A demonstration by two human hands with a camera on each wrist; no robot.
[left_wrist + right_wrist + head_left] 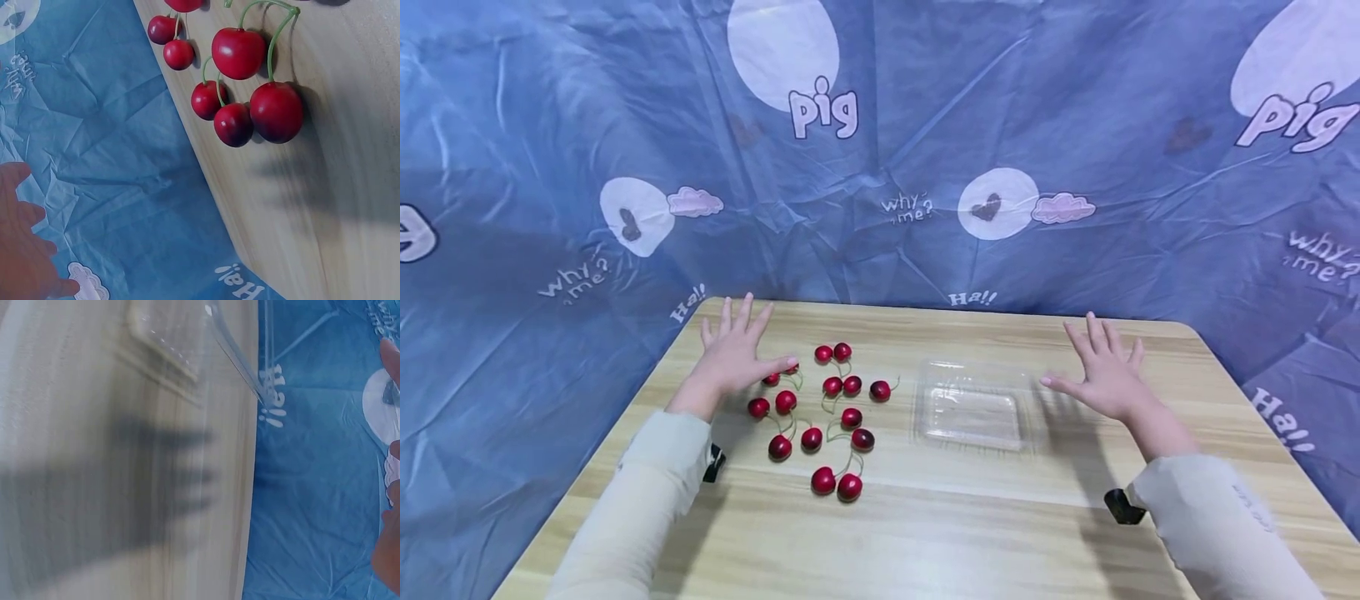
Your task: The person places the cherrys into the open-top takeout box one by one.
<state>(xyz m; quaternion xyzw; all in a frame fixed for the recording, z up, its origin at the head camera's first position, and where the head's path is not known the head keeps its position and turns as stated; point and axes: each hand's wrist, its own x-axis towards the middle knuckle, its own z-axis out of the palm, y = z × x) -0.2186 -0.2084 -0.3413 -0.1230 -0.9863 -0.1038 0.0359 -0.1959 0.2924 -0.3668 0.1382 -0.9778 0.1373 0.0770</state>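
Note:
Several dark red cherries (780, 447) with green stems lie loosely spread on the left half of the table. My left hand (733, 357) hovers by their far left side, fingers spread and holding nothing; its thumb partly hides a cherry in the head view. In the left wrist view, joined pairs of cherries (276, 112) show near the table's edge, and the hand (25, 244) is at the lower left. To the right of the fruit sits a clear plastic container (973, 408). Beyond its right side my right hand (1105, 379) is held above the table, fingers splayed and holding nothing.
The light wood table (917, 542) has a back edge against a blue printed cloth (880, 167), which also hangs along both sides. Black wrist pieces (1124, 507) show below the sleeves. Part of the clear container (169, 337) appears blurred in the right wrist view.

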